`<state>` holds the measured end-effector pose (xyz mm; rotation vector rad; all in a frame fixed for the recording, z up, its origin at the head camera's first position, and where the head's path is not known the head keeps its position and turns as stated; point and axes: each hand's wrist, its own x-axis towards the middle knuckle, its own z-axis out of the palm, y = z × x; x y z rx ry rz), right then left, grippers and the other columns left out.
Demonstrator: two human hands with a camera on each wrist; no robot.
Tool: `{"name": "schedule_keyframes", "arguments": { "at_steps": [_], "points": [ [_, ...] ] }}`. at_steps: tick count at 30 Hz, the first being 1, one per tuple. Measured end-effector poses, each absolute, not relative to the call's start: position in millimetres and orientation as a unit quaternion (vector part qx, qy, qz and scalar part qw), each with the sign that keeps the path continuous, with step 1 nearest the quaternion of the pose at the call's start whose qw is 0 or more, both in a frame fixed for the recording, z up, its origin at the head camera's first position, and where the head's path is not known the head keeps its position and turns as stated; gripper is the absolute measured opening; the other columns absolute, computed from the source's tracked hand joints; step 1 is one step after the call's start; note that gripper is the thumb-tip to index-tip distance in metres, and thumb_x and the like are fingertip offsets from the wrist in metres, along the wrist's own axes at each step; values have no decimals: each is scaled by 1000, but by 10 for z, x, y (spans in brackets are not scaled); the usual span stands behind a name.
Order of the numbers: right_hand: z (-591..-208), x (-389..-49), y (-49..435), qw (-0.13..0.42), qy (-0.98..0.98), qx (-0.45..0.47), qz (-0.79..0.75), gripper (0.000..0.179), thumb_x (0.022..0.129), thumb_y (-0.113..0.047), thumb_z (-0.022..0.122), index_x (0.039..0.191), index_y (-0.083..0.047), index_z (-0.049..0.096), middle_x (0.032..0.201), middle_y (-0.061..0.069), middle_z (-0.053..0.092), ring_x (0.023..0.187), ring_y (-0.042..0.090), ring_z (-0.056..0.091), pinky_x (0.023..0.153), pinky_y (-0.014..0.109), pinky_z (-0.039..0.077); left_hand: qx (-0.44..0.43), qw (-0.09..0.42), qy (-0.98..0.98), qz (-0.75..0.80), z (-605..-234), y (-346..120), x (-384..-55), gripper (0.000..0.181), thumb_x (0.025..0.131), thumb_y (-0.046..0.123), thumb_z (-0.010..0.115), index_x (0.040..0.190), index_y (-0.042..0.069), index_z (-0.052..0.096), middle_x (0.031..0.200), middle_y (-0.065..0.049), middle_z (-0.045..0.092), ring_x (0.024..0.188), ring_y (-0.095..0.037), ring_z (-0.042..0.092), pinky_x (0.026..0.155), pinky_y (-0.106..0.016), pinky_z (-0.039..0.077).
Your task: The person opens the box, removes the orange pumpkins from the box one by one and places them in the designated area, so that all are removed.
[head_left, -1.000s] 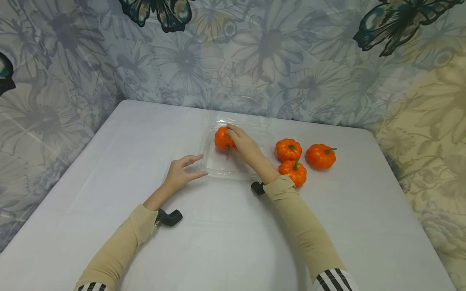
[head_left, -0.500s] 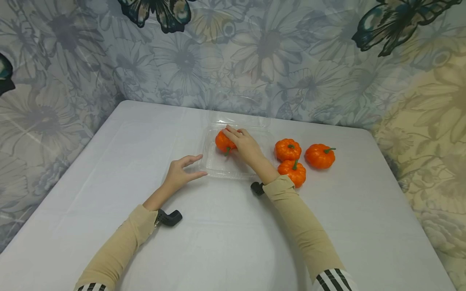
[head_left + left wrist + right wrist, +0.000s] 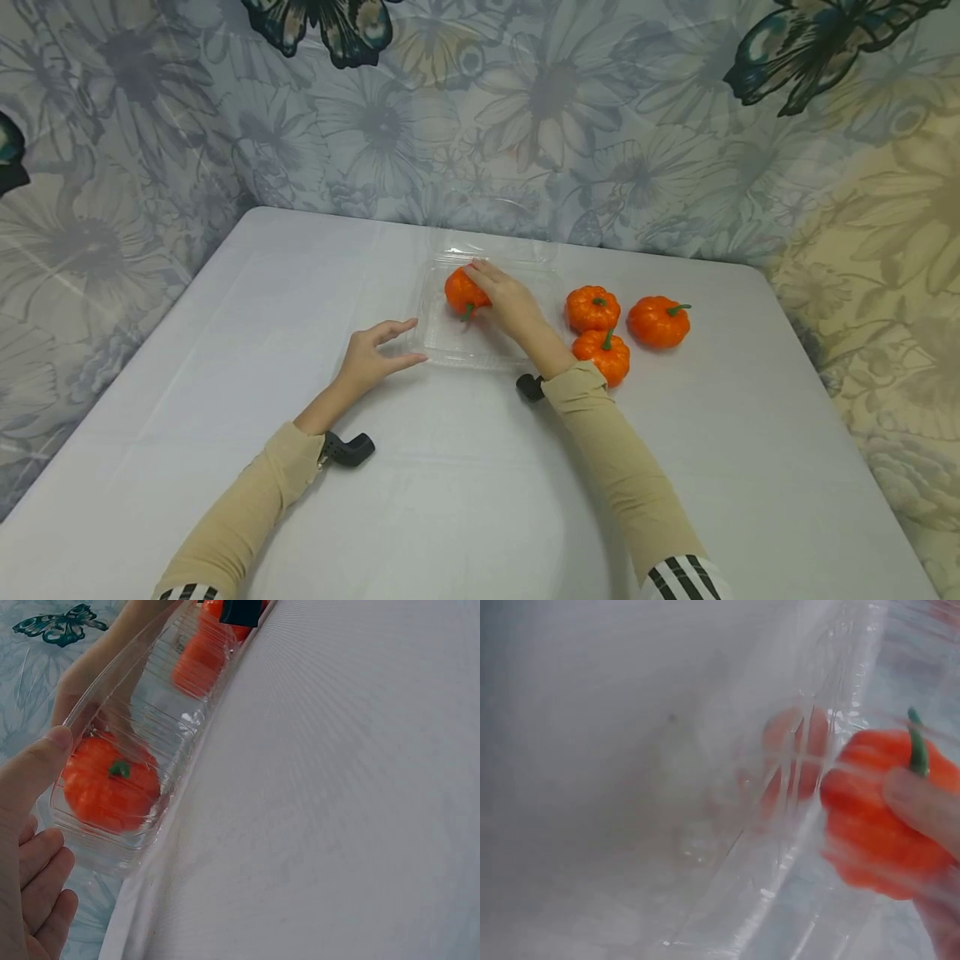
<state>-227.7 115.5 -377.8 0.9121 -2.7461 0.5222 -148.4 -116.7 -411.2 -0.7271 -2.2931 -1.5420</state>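
A small orange toy pumpkin (image 3: 461,293) with a green stem sits inside a clear plastic container (image 3: 450,346), towards its left side. My right hand (image 3: 516,307) reaches into the container from the right and holds this pumpkin, its thumb (image 3: 922,802) lying on the orange side close to the stem. My left hand (image 3: 367,358) is at the container's left front corner, thumb and forefinger spread. In the left wrist view the left thumb (image 3: 45,761) touches the clear rim, while the other fingers lie loosely bent outside the wall.
Right of the container stand three more orange pumpkins: one at the back (image 3: 592,309), one in front (image 3: 611,360) beside my right sleeve, and one farther right (image 3: 658,322). The container's clear lid (image 3: 495,217) is raised at the back, near the wall. All rest on a white-covered table (image 3: 450,500).
The pumpkin in the container has shifted slightly right and nearer, and the right hand's fingers have moved a little over it. The left hand stays in place.
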Motion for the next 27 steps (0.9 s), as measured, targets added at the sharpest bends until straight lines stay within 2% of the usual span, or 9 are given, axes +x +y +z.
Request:
{"name": "schedule_keyframes", "arguments": {
  "at_steps": [9, 17, 27],
  "points": [
    [-3746, -2233, 1179, 130, -929, 275, 211, 70, 66, -15, 80, 128, -5, 48, 129, 15, 46, 115, 28, 45, 96, 38, 36, -245, 134, -802, -527, -3994, -1140, -1415, 46, 63, -3, 78, 103, -13, 59, 104, -23, 60, 99, -36, 55, 88, -44, 43],
    [-3715, -2155, 1149, 70, -944, 227, 229, 75, 64, -19, 81, 130, -7, 47, 129, 12, 46, 115, 28, 46, 97, 36, 34, -246, 133, -797, -536, -4011, -1149, -1429, 46, 63, -3, 79, 103, -13, 59, 104, -22, 60, 100, -35, 55, 88, -44, 42],
    [-3660, -2075, 995, 30, -950, 249, 185, 77, 67, -13, 79, 133, -3, 40, 135, 16, 39, 122, 28, 37, 101, 37, 29, -249, 134, -791, -542, -4135, -1178, -1498, 47, 63, 0, 80, 104, -9, 61, 105, -18, 61, 101, -30, 56, 88, -41, 43]
  ]
}}
